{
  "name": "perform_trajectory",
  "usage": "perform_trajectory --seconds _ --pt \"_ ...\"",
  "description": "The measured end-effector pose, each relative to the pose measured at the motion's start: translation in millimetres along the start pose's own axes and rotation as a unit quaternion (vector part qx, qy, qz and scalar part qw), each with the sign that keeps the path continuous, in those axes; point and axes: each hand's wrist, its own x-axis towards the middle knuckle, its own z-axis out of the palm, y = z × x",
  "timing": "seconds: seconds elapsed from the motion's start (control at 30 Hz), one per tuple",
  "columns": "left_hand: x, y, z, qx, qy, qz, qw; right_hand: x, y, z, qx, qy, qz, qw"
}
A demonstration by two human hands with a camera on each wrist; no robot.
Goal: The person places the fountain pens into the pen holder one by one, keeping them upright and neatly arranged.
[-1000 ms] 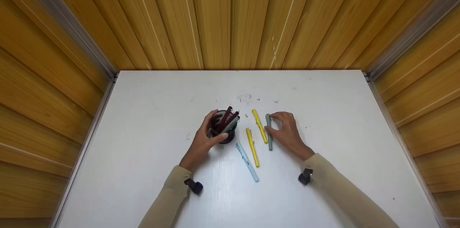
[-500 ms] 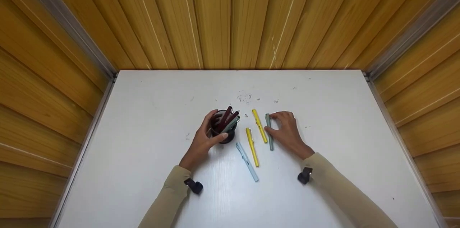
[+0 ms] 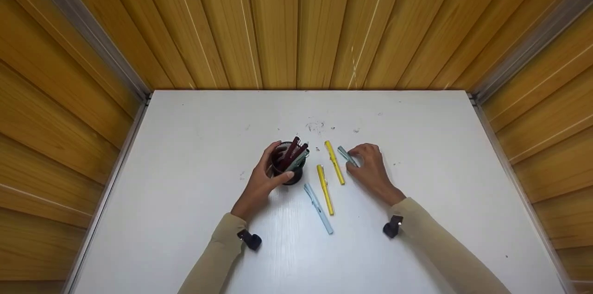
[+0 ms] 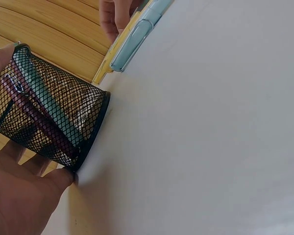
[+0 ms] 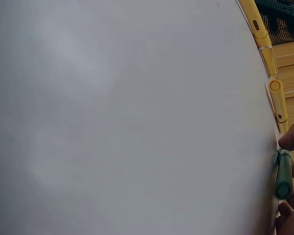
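Observation:
My left hand (image 3: 261, 180) grips a black mesh pen holder (image 3: 296, 176), thumb on its near side. Dark red pens (image 3: 291, 153) and a grey-green pen (image 3: 299, 159) lean inside the holder; the left wrist view shows them through the mesh (image 4: 54, 107). Over the table to the right, my right hand (image 3: 370, 169) holds another grey-green pen (image 3: 347, 156) between thumb and fingers, its near end covered by the hand. In the right wrist view this green pen (image 5: 284, 176) points end-on toward the camera. Just left of that hand lies a yellow pen (image 3: 334, 162).
A second yellow pen (image 3: 325, 190) and a light blue pen (image 3: 318, 209) lie on the white table (image 3: 208, 146) between my hands. Wood-patterned panels (image 3: 296, 25) stand behind the table and along both sides.
The grey-green pen in my right hand has turned from nearly straight up-and-down to slanting, its near end swinging right toward the palm. My left hand and the holder have stayed in place.

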Motion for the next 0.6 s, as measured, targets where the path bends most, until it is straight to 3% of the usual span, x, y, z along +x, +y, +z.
perform_trajectory --seconds 0.6 --pt "2.1 -3.8 -1.9 0.011 0.006 0.006 0.9999 0.9 -3.3 4.9 -0.013 0.025 -0.002 0.9996"
